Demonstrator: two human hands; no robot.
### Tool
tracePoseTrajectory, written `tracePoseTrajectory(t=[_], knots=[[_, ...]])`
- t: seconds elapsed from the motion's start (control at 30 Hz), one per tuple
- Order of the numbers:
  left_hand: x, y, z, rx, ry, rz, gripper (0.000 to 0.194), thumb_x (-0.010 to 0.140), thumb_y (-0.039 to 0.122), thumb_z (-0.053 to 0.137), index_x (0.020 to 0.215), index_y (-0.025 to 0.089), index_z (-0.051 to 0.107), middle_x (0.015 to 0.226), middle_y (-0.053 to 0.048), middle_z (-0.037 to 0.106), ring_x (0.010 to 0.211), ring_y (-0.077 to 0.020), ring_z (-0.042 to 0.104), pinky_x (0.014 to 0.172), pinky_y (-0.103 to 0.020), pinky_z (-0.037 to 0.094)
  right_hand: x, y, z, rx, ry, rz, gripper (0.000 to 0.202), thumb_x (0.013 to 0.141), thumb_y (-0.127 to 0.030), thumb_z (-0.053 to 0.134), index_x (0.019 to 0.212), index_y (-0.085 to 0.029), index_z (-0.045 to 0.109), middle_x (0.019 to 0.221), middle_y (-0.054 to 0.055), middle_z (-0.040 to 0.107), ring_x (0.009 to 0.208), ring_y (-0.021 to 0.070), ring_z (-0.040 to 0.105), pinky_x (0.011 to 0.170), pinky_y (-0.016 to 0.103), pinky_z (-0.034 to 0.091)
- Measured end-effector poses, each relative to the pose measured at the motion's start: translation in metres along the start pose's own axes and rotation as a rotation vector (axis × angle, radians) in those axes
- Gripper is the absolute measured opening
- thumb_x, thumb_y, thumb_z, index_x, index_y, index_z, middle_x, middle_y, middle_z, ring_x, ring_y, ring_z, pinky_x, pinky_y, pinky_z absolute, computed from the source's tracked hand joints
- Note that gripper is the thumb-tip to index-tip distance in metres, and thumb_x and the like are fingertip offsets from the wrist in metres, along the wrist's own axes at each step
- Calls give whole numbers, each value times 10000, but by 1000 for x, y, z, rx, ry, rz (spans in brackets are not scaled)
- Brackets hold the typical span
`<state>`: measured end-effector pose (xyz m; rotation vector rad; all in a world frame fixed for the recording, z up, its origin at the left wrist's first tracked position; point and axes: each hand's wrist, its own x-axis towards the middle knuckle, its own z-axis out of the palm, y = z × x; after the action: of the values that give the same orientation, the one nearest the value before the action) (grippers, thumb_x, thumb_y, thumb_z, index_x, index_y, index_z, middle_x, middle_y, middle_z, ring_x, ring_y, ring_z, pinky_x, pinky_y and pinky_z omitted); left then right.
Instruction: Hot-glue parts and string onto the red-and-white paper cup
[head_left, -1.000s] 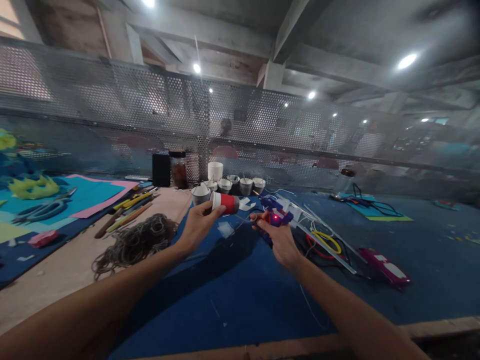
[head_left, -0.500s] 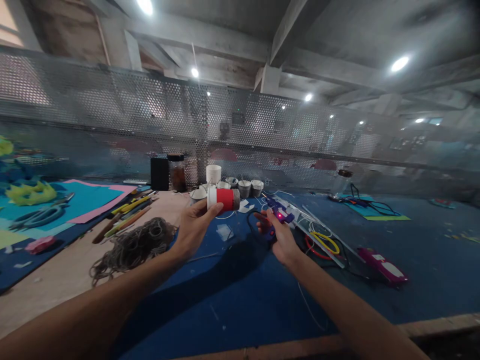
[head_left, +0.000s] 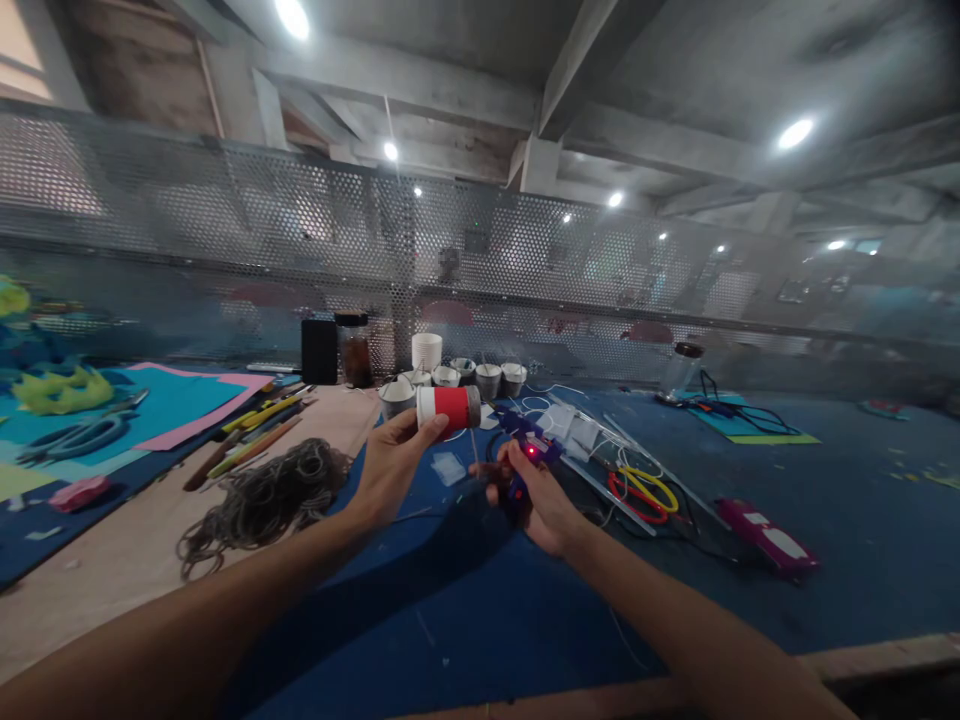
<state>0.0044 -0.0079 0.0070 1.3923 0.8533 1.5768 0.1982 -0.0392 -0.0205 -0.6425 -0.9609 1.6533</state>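
Observation:
My left hand grips a paper cup tipped on its side above the table. The cup is white at the left end, red in the middle and wound with grey cord at the right end. Closed around the handle of a dark blue glue gun is my right hand. A red light glows on the gun's body, and its nozzle points up and left, close to the cord-wound end of the cup. Whether nozzle and cup touch I cannot tell.
Tangled grey cord lies left of my hands, near knives and pens and scissors. Behind stand small cups, a stack of white cups and a jar. Glue sticks, coiled cables and a purple power strip lie right.
My right hand has moved left with the glue gun, bringing the nozzle close to the cup's corded end. My left hand and the cup have hardly moved.

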Motion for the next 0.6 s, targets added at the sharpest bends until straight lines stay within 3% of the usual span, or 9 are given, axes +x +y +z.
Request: tracePoseTrajectory(t=[0.17, 0.4, 0.6], knots=[[2, -2, -2, 66, -18, 11, 334, 850, 377, 709, 1087, 147, 764, 1016, -69, 768, 944, -248, 678, 846, -336, 530, -3, -8, -1, -74, -3, -33, 413, 806, -596, 742, 859, -213, 597, 753, 3, 699, 545, 96, 537, 564, 227, 419], [6, -6, -7, 179, -49, -59, 309, 841, 399, 700, 997, 144, 778, 857, -57, 765, 778, -214, 659, 665, -282, 498, 1, -18, -3, -90, 50, -158, 324, 740, -401, 855, 935, -224, 665, 731, -14, 668, 635, 121, 543, 570, 240, 404], [8, -15, -8, 188, -141, -76, 256, 832, 381, 697, 953, 175, 790, 909, -70, 781, 801, -223, 677, 702, -294, 504, 7, -19, -12, -203, 129, -272, 289, 769, -366, 834, 967, -207, 697, 766, 3, 715, 807, 164, 647, 795, 289, 489]])
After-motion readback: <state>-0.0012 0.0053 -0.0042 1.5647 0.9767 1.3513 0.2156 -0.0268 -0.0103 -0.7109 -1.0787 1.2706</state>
